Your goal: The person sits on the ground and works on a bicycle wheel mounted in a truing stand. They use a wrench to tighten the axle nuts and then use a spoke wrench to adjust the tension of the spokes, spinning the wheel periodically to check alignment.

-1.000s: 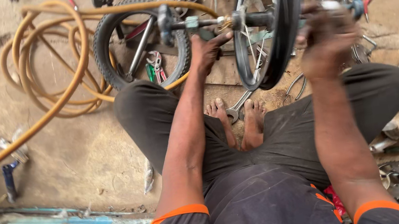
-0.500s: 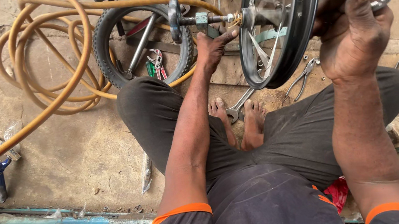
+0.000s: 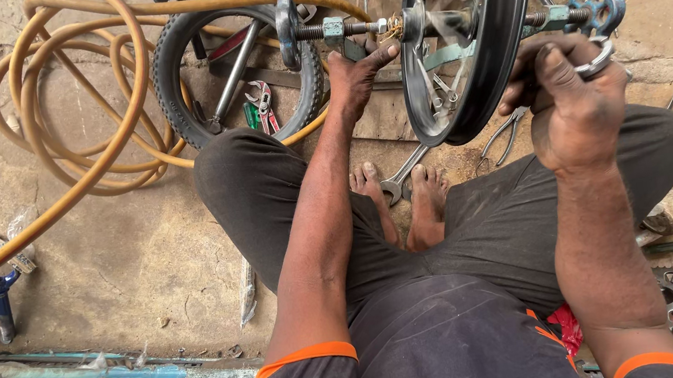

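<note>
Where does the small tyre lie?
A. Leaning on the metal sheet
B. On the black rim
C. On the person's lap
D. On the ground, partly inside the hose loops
D: the tyre lies flat on the ground beside the left knee, with hose coils crossing it.

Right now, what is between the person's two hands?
In the head view, the black spoked bicycle wheel rim stands between the left hand and right hand.

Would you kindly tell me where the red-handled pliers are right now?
In the head view, the red-handled pliers lie on the ground inside the small black tyre, upper left of centre, just left of the left hand.
</note>
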